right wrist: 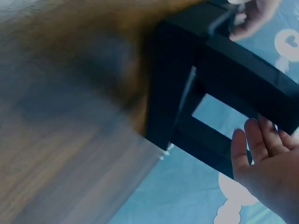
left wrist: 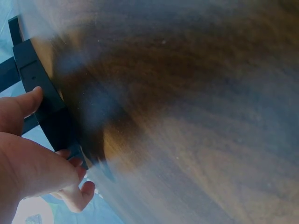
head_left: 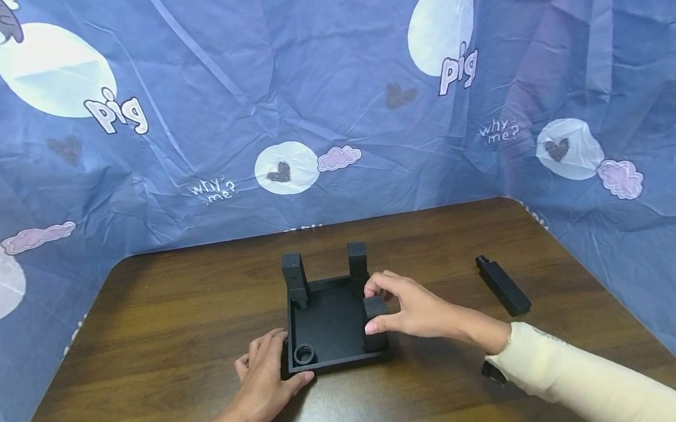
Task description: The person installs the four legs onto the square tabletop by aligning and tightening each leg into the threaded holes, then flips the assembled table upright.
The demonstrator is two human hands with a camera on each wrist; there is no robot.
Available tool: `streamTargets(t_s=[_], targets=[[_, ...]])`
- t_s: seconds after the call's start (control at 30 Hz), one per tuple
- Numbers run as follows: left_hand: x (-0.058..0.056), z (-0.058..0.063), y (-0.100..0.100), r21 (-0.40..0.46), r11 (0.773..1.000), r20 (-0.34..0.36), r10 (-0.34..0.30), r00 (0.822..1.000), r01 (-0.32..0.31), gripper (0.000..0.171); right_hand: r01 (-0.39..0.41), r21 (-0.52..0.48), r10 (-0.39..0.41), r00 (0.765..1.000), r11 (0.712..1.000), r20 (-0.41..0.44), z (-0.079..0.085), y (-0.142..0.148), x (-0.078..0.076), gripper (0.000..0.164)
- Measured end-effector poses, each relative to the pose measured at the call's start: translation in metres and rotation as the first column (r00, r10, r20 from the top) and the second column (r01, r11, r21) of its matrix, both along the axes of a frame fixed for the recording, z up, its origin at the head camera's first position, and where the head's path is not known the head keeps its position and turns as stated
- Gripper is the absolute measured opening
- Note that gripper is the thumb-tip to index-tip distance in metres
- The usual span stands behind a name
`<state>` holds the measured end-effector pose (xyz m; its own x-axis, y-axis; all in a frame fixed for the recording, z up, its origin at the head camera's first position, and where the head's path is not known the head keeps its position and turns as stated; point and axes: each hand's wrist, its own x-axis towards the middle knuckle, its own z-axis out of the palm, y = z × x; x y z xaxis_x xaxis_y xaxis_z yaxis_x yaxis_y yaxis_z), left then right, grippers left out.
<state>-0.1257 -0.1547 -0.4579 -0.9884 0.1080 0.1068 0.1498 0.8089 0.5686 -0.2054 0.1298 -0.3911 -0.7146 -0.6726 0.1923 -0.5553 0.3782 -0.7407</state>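
A shallow black square tray (head_left: 334, 325) with a raised rim lies on the table in the head view. Square black posts stand up at its two back corners, a left post (head_left: 294, 276) and a right post (head_left: 358, 262). At the front right corner, my right hand (head_left: 412, 307) pinches the upper end of an upright post (right wrist: 252, 77) between thumb and fingers. A round black ring socket (head_left: 304, 354) shows bare in the front left corner. Around that corner my left hand (head_left: 267, 376) holds the tray, thumb on the front wall and fingers along the left side.
A loose black post (head_left: 505, 287) with a narrower round end lies on the table at the right. Close to the right sleeve (head_left: 584, 370) is a small dark object (head_left: 493, 371), partly hidden. Blue printed cloth (head_left: 331, 107) hangs behind the wooden table (head_left: 191, 300).
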Motion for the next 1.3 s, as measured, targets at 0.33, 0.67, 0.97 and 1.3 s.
streamTargets(t_s=[0.33, 0.67, 0.97, 1.3], targets=[[0.0, 0.0, 0.0, 0.007, 1.0, -0.007, 0.0, 1.0, 0.001, 0.072, -0.217, 0.022, 0.214, 0.972, 0.976, 0.096, 0.015, 0.011, -0.009, 0.058], [0.0, 0.0, 0.0, 0.004, 1.0, 0.017, 0.001, 1.0, -0.001, 0.073, -0.135, -0.01, 0.135, 0.991, 0.991, 0.017, 0.011, 0.007, -0.01, 0.038], [0.0, -0.001, 0.0, 0.008, 1.0, 0.024, 0.0, 1.0, -0.001, 0.073, -0.102, 0.036, 0.104, 0.992, 0.994, -0.066, 0.01, 0.002, -0.006, 0.052], [0.0, 0.0, 0.0, 0.008, 1.0, 0.008, -0.003, 1.0, 0.003, 0.073, -0.217, 0.034, 0.214, 0.974, 0.976, 0.067, 0.024, 0.012, -0.012, 0.048]])
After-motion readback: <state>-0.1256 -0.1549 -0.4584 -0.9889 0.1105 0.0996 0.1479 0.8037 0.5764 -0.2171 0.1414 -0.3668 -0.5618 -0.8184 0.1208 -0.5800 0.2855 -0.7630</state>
